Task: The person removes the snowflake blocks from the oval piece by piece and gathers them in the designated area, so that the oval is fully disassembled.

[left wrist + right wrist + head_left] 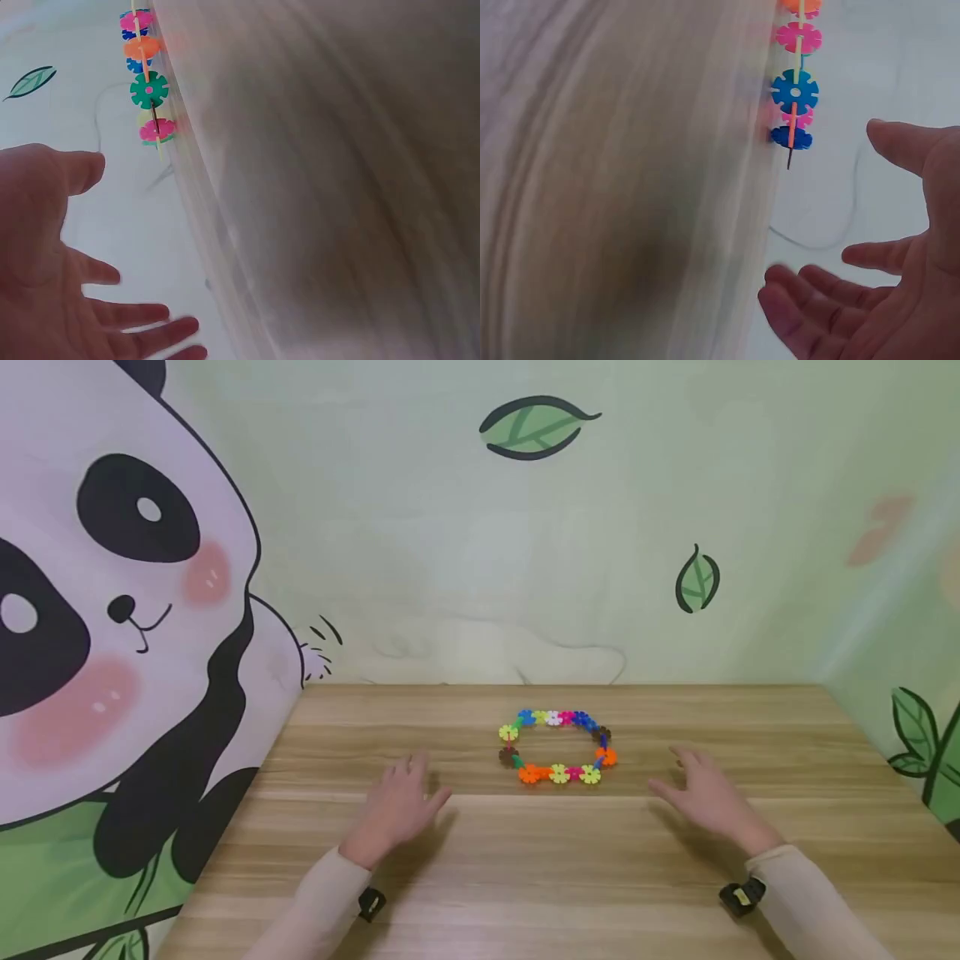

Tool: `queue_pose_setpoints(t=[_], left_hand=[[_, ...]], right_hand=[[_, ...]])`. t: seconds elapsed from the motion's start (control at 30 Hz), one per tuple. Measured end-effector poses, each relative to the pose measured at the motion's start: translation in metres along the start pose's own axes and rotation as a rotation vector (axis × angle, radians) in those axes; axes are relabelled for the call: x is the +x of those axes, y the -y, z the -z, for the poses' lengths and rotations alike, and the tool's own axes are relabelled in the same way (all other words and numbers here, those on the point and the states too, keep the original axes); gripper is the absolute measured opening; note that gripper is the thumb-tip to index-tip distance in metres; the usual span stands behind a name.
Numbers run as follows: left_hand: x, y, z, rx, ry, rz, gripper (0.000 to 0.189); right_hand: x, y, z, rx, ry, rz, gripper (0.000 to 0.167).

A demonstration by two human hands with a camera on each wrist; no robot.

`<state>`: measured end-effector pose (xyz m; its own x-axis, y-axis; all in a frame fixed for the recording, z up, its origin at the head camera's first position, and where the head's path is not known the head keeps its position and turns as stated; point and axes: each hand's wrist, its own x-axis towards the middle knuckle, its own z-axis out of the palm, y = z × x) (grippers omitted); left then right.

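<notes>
left hand (395,808), right hand (712,797), disc ring (558,774) between

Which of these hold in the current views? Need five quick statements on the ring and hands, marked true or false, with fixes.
1. The ring of linked discs lies on the table. True.
2. The left hand grips the ring. False: it is apart from the ring.
3. The right hand holds nothing. True.
4. All the discs are one colour. False: orange, blue, pink and others show.
5. A panda picture shows at the left of the head view. True.
</notes>
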<state>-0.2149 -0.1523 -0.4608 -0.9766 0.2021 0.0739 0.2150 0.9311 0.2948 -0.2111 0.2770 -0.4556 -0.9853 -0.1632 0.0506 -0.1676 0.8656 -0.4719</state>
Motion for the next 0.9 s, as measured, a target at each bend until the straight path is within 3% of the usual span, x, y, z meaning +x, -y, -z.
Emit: queue_pose_setpoints(t=[0.13, 0.37, 0.9], left_hand=[[0.016, -0.007, -0.004, -0.042, -0.001, -0.040, 0.072], [0.041, -0.025, -0.014, -0.087, 0.079, -0.057, 0.072], [0.086, -0.055, -0.039, -0.192, 0.135, -0.027, 0.077]], right_hand=[[0.009, 0.000, -0.005, 0.049, 0.011, 0.018, 0.079], [0.030, 0.004, -0.009, 0.049, 0.035, 0.062, 0.076], [0.067, 0.021, -0.024, 0.059, 0.106, 0.034, 0.081]])
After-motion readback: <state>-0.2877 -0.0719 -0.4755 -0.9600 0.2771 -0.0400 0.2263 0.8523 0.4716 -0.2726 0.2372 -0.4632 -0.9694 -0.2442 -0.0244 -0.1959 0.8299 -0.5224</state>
